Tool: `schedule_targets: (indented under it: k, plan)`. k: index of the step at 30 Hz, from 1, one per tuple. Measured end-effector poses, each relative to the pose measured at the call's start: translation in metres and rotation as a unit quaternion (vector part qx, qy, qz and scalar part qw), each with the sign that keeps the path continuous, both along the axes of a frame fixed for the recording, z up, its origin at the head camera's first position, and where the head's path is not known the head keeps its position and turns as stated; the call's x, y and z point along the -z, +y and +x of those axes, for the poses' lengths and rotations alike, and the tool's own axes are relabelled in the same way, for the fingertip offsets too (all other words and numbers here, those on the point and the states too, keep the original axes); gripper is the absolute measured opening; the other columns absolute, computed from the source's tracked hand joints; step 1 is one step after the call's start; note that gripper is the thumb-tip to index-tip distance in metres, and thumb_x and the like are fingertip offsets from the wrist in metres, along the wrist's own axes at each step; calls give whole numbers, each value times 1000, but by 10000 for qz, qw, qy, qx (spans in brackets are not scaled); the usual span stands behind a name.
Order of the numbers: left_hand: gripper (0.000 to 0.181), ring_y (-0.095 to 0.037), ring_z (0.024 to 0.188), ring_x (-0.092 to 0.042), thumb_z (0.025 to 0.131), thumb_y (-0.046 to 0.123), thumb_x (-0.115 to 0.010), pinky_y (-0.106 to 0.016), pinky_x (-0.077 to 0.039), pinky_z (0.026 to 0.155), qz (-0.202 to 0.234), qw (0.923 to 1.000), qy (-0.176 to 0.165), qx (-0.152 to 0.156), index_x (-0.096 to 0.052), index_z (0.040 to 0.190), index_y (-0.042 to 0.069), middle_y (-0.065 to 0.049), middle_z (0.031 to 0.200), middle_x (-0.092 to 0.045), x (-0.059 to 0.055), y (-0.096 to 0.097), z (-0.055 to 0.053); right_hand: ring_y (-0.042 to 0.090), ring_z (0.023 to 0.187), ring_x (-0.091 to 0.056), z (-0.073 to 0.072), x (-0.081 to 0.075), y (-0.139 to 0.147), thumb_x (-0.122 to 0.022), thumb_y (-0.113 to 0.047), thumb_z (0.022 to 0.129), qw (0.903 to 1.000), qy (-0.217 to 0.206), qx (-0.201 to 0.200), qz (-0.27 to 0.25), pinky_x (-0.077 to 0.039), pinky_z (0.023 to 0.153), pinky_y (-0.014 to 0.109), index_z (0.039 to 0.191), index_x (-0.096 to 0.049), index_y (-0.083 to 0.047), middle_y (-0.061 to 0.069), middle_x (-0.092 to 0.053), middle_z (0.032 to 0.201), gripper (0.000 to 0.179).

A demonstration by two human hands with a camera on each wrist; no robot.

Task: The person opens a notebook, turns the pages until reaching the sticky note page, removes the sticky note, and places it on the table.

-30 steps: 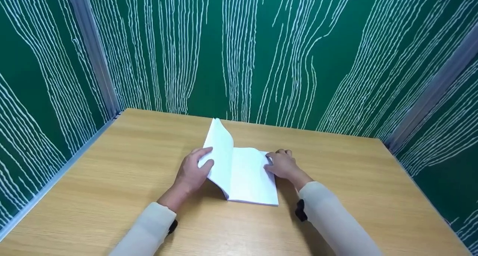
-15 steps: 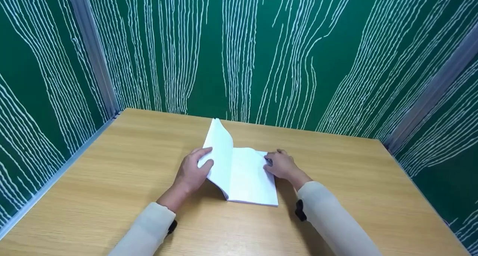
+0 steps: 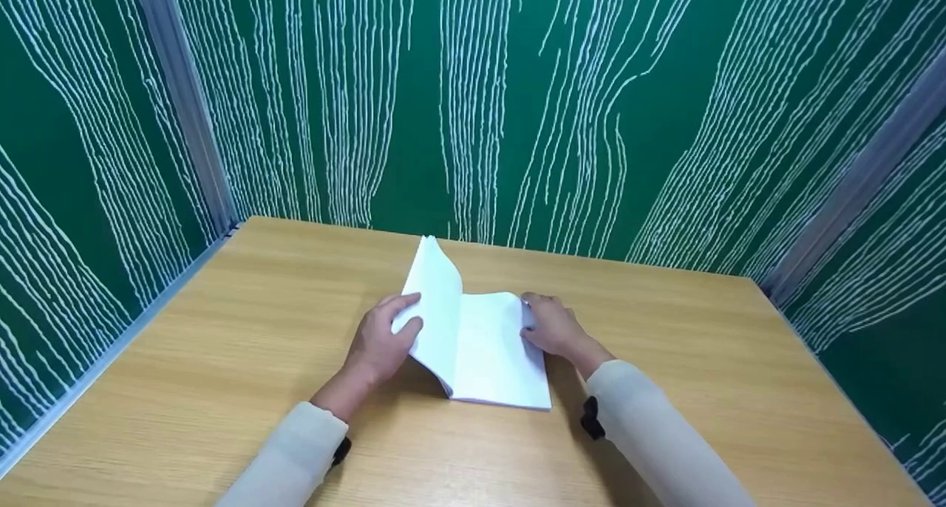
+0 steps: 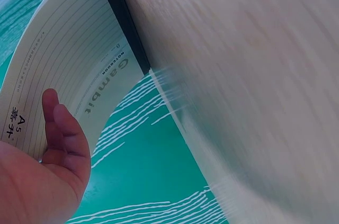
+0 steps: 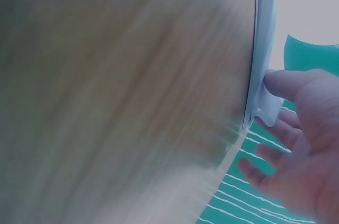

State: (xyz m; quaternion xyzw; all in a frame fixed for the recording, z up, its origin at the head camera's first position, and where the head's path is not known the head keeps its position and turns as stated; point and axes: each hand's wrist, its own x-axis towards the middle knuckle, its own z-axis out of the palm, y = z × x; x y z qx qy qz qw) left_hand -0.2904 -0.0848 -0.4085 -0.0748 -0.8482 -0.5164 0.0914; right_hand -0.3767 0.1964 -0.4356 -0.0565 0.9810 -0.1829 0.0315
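An open notebook [image 3: 491, 352] with white pages lies on the wooden table, its left part raised almost upright. My left hand [image 3: 380, 337] grips that raised part by its outer edge, thumb on the inner page. In the left wrist view its fingers press the notebook's pale outer cover [image 4: 74, 49], which bears lines and printed lettering, beside a dark spine [image 4: 124, 23]. My right hand [image 3: 556, 326] is at the right page's outer edge near the far corner. The right wrist view shows its thumb and index finger pinching a curled page edge [image 5: 269, 108].
The wooden table [image 3: 259, 329] reaches around the notebook on every side. Green panels [image 3: 414, 123] with wavy white lines stand behind it and at both sides, joined by grey posts [image 3: 188, 108]. Black bands [image 3: 592, 418] show at the sleeve cuffs.
My right hand's fingers have shifted slightly toward the page's far corner, where the paper now lifts a little. The left hand and the raised part of the notebook stay put.
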Motion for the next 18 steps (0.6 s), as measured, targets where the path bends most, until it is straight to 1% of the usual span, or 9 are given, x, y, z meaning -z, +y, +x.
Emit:
schedule_targets:
  k: [3,6,9,11,14,16,18]
  plan:
    - [44,-25,138,-42,93,30,-56,-45,-34,113,23,10000,8,29,-57,134,14,-4,143,-51,0,1,-1,34,131,-40,0,-1,0,-69,-16,87,9999,169,-13,-33,-32,111,56,144,-43,-12,13,-47,144,63]
    - [44,-25,137,-43,93,29,-56,-45,-34,113,7,10000,70,35,-57,134,14,-5,143,-51,1,1,-2,34,125,-43,0,-2,3,-70,-18,85,9996,261,41,-37,-35,108,56,139,-49,-12,13,-50,140,58]
    - [43,-27,137,-43,92,27,-56,-45,-34,113,-21,9998,171,38,-58,133,12,-7,143,-51,2,1,-2,31,115,-51,-1,-3,7,-69,-18,86,9995,201,130,-208,-43,102,51,134,-53,-12,13,-55,132,51]
    - [43,-28,136,-44,92,26,-56,-46,-34,113,-26,9997,223,38,-58,132,11,-8,143,-51,2,1,-2,27,106,-56,-1,-5,10,-68,-17,87,9990,123,165,-387,-49,96,45,131,-55,-12,12,-60,124,47]
    - [43,-28,136,-44,92,27,-57,-46,-33,113,-26,9998,208,16,-59,132,12,-8,143,-51,2,0,-2,23,93,-61,0,-8,15,-65,-16,89,9970,-34,200,-750,-55,81,35,128,-57,-12,11,-63,111,40]
    - [43,-27,137,-43,92,27,-57,-46,-34,113,-36,9998,190,-1,-58,132,12,-7,143,-51,2,0,-3,21,87,-60,0,-10,18,-61,-14,91,9961,22,141,-874,-53,73,30,126,-58,-11,10,-63,105,36]
    - [43,-26,137,-43,92,29,-57,-46,-34,113,-44,9999,149,-20,-58,133,14,-6,143,-51,3,0,-3,21,85,-59,1,-11,21,-58,-10,92,9949,103,87,-1003,-50,70,28,126,-58,-11,10,-63,102,34]
